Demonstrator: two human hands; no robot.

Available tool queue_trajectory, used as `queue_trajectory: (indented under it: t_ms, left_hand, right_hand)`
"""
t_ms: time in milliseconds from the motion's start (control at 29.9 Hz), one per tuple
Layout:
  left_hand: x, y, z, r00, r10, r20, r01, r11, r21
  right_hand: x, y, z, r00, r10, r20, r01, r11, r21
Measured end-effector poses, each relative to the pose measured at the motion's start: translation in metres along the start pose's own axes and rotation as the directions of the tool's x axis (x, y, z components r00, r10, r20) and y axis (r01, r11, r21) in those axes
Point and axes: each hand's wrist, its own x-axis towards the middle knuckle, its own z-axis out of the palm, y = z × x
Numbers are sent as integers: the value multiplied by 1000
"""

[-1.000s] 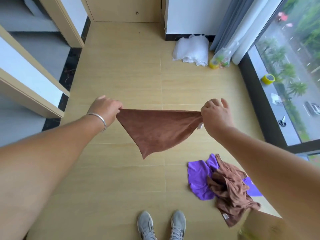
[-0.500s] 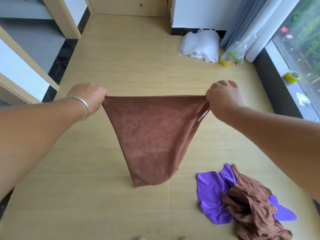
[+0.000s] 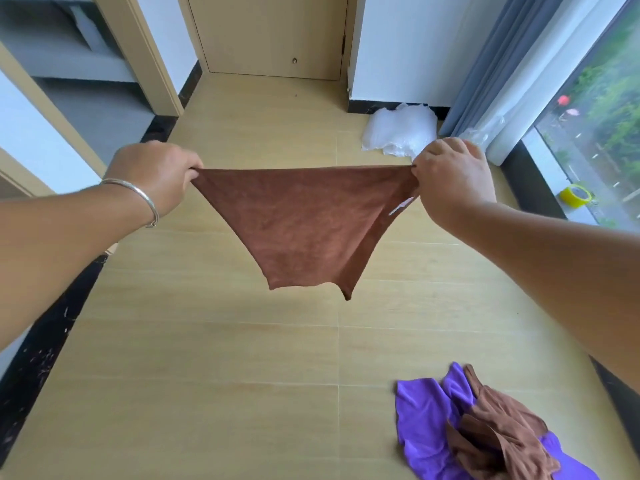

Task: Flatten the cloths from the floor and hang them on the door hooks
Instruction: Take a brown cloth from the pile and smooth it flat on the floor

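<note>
Here the brown cloth (image 3: 304, 223) hangs in the air above the wooden floor (image 3: 207, 375), stretched taut along its top edge between two hands. The left hand (image 3: 157, 174), with a silver bangle (image 3: 138, 199) on its wrist, pinches the cloth's left top corner with curled fingers; the right hand (image 3: 450, 174) grips the right top corner the same way, knuckles up. Below the taut edge the cloth sags into a rough triangle, its lower corners drooping to a point, and a small white label (image 3: 398, 207) shows near the right hand. On the floor at lower right lies a crumpled purple cloth (image 3: 426, 420) with another crumpled brown cloth (image 3: 498, 441) heaped on top of it, touching it. Ahead stands a closed wooden door (image 3: 270, 32); no hooks can be made out on it. A white plastic bundle (image 3: 398, 129) lies by the wall near the grey curtain (image 3: 485, 57), and a roll of yellow tape (image 3: 576, 195) sits on the window sill at right.
</note>
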Motion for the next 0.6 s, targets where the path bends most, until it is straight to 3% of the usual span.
queue_trajectory:
  t_ms: [134, 335, 603]
  left_hand:
    - [-46, 6, 13, 999, 13, 51, -9, 997, -74]
    - [-159, 33, 87, 963, 29, 268, 18, 985, -172]
    - [-316, 87, 184, 826, 62, 560, 132, 945, -300]
  right_hand:
    - [-44, -6, 14, 999, -41, 22, 37, 991, 132]
    - [-176, -30, 62, 968, -115, 224, 59, 968, 245]
    - [-341, -61, 117, 869, -214, 446, 103, 960, 259]
